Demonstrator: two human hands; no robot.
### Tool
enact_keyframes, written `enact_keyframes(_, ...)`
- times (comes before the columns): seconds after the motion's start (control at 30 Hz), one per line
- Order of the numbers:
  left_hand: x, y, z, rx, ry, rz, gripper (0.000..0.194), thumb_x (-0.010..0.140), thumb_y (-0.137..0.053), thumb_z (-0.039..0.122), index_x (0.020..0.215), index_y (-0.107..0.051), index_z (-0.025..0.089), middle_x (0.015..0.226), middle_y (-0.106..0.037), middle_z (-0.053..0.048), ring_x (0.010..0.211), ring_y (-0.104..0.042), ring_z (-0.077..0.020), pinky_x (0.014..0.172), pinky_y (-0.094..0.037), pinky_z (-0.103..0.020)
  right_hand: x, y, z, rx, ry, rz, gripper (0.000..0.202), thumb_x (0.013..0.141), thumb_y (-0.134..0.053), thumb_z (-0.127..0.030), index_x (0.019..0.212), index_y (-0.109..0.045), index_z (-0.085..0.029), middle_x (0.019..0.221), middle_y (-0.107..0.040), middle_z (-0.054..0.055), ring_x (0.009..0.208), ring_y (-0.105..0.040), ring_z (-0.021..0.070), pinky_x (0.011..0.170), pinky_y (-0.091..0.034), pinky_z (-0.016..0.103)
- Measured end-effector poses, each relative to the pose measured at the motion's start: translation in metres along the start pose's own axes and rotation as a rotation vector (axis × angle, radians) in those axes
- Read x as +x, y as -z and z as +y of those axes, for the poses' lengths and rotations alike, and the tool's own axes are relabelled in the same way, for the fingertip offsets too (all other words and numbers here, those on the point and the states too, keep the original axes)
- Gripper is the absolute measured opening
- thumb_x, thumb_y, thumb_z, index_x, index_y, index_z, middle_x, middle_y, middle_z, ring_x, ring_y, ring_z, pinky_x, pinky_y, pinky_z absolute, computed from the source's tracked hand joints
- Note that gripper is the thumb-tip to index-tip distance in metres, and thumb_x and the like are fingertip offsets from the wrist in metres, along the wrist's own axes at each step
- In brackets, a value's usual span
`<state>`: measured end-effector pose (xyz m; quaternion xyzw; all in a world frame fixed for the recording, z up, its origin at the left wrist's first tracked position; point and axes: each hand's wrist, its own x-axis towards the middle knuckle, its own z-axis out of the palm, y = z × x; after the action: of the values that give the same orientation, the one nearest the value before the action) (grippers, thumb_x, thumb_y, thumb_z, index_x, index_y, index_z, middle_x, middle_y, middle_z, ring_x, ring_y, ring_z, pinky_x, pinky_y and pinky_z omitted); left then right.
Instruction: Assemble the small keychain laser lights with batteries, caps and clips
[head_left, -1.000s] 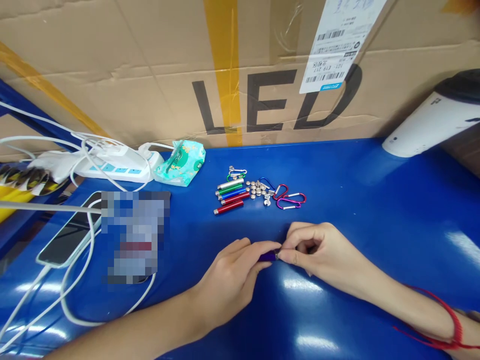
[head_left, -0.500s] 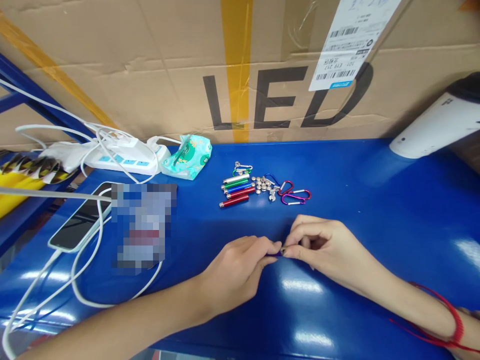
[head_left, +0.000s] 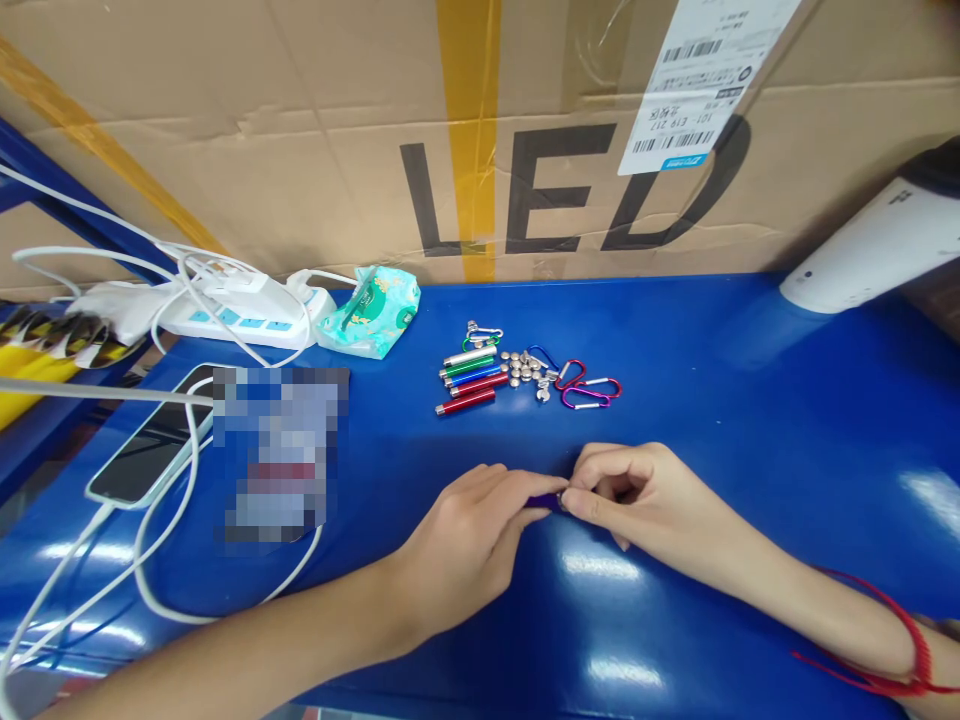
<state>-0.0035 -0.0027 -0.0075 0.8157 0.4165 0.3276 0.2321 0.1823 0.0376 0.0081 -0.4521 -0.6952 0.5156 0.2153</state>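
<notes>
My left hand is closed around a small purple metal tube, mostly hidden by the fingers. My right hand pinches the tube's right end, where a bit of silver metal shows between the fingertips. The two hands nearly meet just above the blue table. Beyond them lie several slim tubes in a stack, among them a red tube, a blue tube and a silver tube. Beside these are several button cells and several carabiners, including a purple carabiner.
A large cardboard box stands along the back. At left are a phone, white cables, a blurred-out flat item, a power strip and a tissue pack. A white tumbler stands at the back right.
The left fingers have straightened along the purple tube, so more of it shows. My right hand still pinches its end, slightly lower. The view has shifted a little.
</notes>
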Motion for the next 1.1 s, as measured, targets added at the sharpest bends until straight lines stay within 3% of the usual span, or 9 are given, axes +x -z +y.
enact_keyframes(0.17,0.004,0.002,0.003,-0.18,0.15,0.031,0.021,0.088,-0.047,0.008,0.102,-0.058,0.02,0.092,-0.069,-0.001,0.084,-0.064,-0.0132,0.076,-0.05,-0.023,-0.004,0.001,0.002,-0.185,0.285,0.272,0.014,0.069,-0.073,-0.032,0.074,-0.069,-0.02,0.071,-0.061,0.001,0.046,-0.048,0.0063,0.04,-0.039,0.02)
enact_keyframes(0.3,0.004,0.002,0.002,-0.215,0.159,0.024,0.02,0.087,-0.049,0.008,0.1,-0.058,0.019,0.089,-0.069,-0.001,0.08,-0.065,-0.0132,0.073,-0.052,-0.022,-0.007,0.004,0.003,-0.28,0.414,0.29,0.009,0.078,-0.065,-0.03,0.076,-0.071,-0.023,0.074,-0.063,0.002,0.053,-0.055,0.0089,0.045,-0.045,0.021)
enact_keyframes(0.6,0.004,0.003,0.003,-0.279,0.181,-0.008,0.019,0.087,-0.049,0.011,0.101,-0.059,0.019,0.09,-0.069,-0.001,0.082,-0.066,-0.0136,0.073,-0.052,-0.021,-0.007,0.005,0.003,-0.255,0.416,0.287,0.01,0.074,-0.069,-0.032,0.076,-0.07,-0.023,0.073,-0.062,0.0,0.05,-0.052,0.0071,0.044,-0.044,0.02)
enact_keyframes(0.83,0.008,0.002,0.004,-0.373,0.234,-0.008,0.025,0.086,-0.05,0.01,0.108,-0.055,0.02,0.1,-0.069,-0.001,0.093,-0.065,-0.0127,0.083,-0.05,-0.02,-0.007,0.005,0.002,-0.287,0.425,0.304,0.017,0.075,-0.068,-0.037,0.08,-0.069,-0.021,0.076,-0.062,0.001,0.049,-0.051,0.0067,0.042,-0.043,0.02)
enact_keyframes(1.0,0.01,0.005,0.006,-0.372,0.352,0.003,0.029,0.089,-0.048,0.015,0.117,-0.05,0.021,0.087,-0.071,0.0,0.087,-0.066,-0.0144,0.08,-0.05,-0.024,-0.004,0.011,0.004,-0.423,0.403,0.322,0.025,0.075,-0.068,-0.039,0.094,-0.066,-0.022,0.084,-0.063,0.002,0.053,-0.053,0.0075,0.05,-0.047,0.021)
enact_keyframes(1.1,0.011,0.006,0.008,-0.346,0.416,0.036,0.029,0.089,-0.047,0.018,0.118,-0.047,0.022,0.08,-0.068,0.001,0.08,-0.065,-0.0137,0.075,-0.05,-0.024,0.001,0.019,0.008,-0.545,0.361,0.372,0.032,0.077,-0.064,-0.043,0.102,-0.063,-0.023,0.093,-0.063,0.004,0.064,-0.059,0.0118,0.056,-0.05,0.023)
